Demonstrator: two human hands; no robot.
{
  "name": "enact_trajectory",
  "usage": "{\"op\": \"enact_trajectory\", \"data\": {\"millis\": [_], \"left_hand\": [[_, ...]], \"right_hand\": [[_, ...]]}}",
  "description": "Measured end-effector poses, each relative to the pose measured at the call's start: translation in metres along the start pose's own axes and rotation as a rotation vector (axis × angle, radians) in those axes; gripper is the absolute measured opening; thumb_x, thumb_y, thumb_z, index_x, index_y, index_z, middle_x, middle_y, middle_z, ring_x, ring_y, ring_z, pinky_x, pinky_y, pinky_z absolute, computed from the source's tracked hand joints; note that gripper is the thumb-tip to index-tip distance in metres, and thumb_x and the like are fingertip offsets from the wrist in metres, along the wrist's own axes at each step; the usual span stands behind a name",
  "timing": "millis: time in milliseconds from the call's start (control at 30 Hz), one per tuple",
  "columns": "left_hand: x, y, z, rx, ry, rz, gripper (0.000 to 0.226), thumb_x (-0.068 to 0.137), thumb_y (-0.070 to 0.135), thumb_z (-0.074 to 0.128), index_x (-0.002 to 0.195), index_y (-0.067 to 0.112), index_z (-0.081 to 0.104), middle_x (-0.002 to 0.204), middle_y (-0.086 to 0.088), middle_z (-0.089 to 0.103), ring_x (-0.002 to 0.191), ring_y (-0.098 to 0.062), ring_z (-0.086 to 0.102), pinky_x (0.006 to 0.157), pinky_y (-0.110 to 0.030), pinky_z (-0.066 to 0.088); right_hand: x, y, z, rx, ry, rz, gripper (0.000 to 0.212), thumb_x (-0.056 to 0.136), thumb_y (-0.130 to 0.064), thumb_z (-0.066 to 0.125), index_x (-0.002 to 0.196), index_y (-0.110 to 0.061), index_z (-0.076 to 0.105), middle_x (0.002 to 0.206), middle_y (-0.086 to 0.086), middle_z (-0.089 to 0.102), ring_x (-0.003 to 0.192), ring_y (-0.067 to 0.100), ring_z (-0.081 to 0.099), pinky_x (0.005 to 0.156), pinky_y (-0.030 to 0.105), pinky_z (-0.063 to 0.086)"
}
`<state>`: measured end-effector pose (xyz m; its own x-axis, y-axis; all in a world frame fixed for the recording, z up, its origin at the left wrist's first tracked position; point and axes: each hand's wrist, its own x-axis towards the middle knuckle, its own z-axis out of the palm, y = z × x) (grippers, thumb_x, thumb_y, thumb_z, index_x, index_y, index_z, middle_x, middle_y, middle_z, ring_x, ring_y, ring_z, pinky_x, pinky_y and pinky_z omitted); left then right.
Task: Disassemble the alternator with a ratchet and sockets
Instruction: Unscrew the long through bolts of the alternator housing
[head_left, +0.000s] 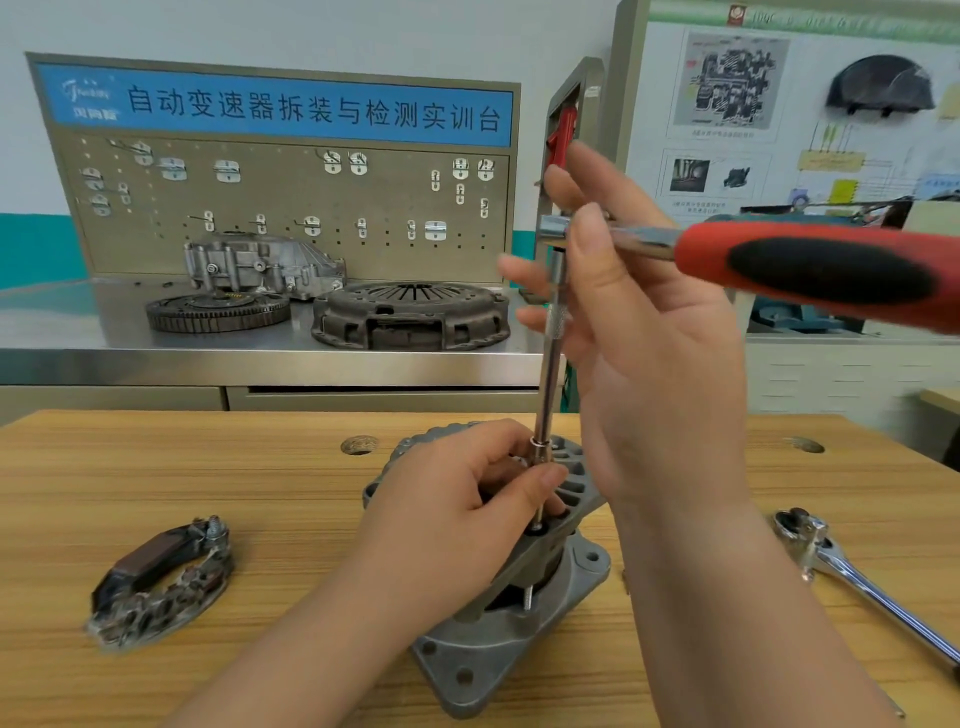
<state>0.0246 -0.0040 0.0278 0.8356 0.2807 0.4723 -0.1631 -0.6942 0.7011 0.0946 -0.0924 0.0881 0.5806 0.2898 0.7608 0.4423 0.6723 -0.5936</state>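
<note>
head view: the alternator (519, 654) sits on the bench (208, 478) under the left hand (447, 499), which pinches the extension bar (551, 358) at its foot. the bar stands upright over the alternator; the ratchet (810, 267) lies level, handle pointing right, its head seemingly clasped by the right hand (654, 353).

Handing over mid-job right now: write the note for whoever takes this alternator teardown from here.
Left hand pinches the lower end of the chrome extension bar, at a bolt on the grey cast-metal alternator standing on the wooden table.
Right hand grips the head of the red-and-black-handled ratchet atop the bar.
Done: dark horseshoe-shaped rectifier plate is off, lying at left.
Spare all-chrome ratchet lies at right.
Left: upper cover sits tilted, not yet off; probably finish this bolt, then lift the cover.
</note>
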Motion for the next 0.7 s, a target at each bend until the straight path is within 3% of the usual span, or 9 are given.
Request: {"op": "enact_trajectory", "data": {"millis": [67,200,300,433,533,633,700], "left_hand": [[-0.0003,-0.0007,-0.0004,-0.008,-0.008,0.006,0.020,0.087,0.043,0.052,0.095,0.032,0.065,0.079,0.028,0.070,0.078,0.001,0.067,0.077,-0.038,0.054],[0.0000,-0.0012,-0.0007,0.004,-0.034,0.034,0.014,0.095,0.033,0.053,0.104,0.036,0.063,0.084,0.027,0.071,0.085,0.004,0.067,0.081,-0.038,0.054],[0.0016,-0.0021,0.0001,0.015,-0.026,0.019,0.011,0.092,0.033,0.054,0.097,0.036,0.063,0.080,0.028,0.071,0.080,-0.006,0.069,0.080,-0.042,0.053],[0.0013,-0.0016,0.0005,-0.008,-0.015,0.007,0.015,0.087,0.038,0.053,0.096,0.033,0.065,0.079,0.027,0.071,0.079,-0.012,0.070,0.080,-0.045,0.053],[0.0012,-0.0029,0.0007,-0.020,-0.028,0.019,0.014,0.093,0.039,0.051,0.098,0.032,0.063,0.083,0.024,0.072,0.081,-0.010,0.069,0.080,-0.045,0.053],[0.0009,-0.0009,0.0001,-0.025,-0.044,0.045,0.020,0.093,0.043,0.046,0.098,0.033,0.063,0.086,0.022,0.073,0.085,-0.005,0.069,0.081,-0.043,0.053],[0.0015,-0.0015,-0.0005,-0.007,-0.047,0.049,0.016,0.097,0.037,0.048,0.094,0.033,0.063,0.085,0.023,0.072,0.082,-0.006,0.068,0.079,-0.043,0.053]], "right_hand": [[0.0005,-0.0003,-0.0019,0.074,-0.027,0.085,0.029,0.096,-0.036,0.046,0.120,-0.030,0.060,0.122,-0.009,0.068,0.085,0.020,0.074,0.072,0.023,0.053],[0.0035,-0.0011,-0.0081,0.184,-0.045,0.275,0.040,0.103,-0.044,0.027,0.123,-0.025,0.057,0.103,-0.003,0.075,0.071,0.018,0.073,0.065,0.027,0.055],[0.0019,-0.0003,-0.0053,0.059,-0.019,0.135,0.023,0.101,-0.035,0.044,0.115,-0.034,0.061,0.108,-0.003,0.073,0.080,0.017,0.072,0.067,0.026,0.055],[0.0002,0.0020,-0.0004,-0.118,-0.049,-0.105,0.025,0.090,-0.027,0.058,0.112,-0.038,0.063,0.121,-0.012,0.067,0.108,0.014,0.066,0.095,0.034,0.051],[0.0010,0.0027,0.0001,0.002,-0.058,0.039,0.025,0.093,-0.036,0.049,0.116,-0.036,0.060,0.125,-0.009,0.066,0.093,0.018,0.072,0.078,0.025,0.054],[0.0023,0.0021,-0.0046,0.154,-0.093,0.235,0.038,0.102,-0.046,0.027,0.120,-0.029,0.057,0.108,-0.003,0.074,0.075,0.019,0.074,0.068,0.026,0.055],[0.0022,0.0022,-0.0051,0.168,-0.097,0.287,0.041,0.103,-0.046,0.025,0.119,-0.026,0.056,0.101,-0.001,0.076,0.069,0.018,0.073,0.063,0.025,0.055]]}}
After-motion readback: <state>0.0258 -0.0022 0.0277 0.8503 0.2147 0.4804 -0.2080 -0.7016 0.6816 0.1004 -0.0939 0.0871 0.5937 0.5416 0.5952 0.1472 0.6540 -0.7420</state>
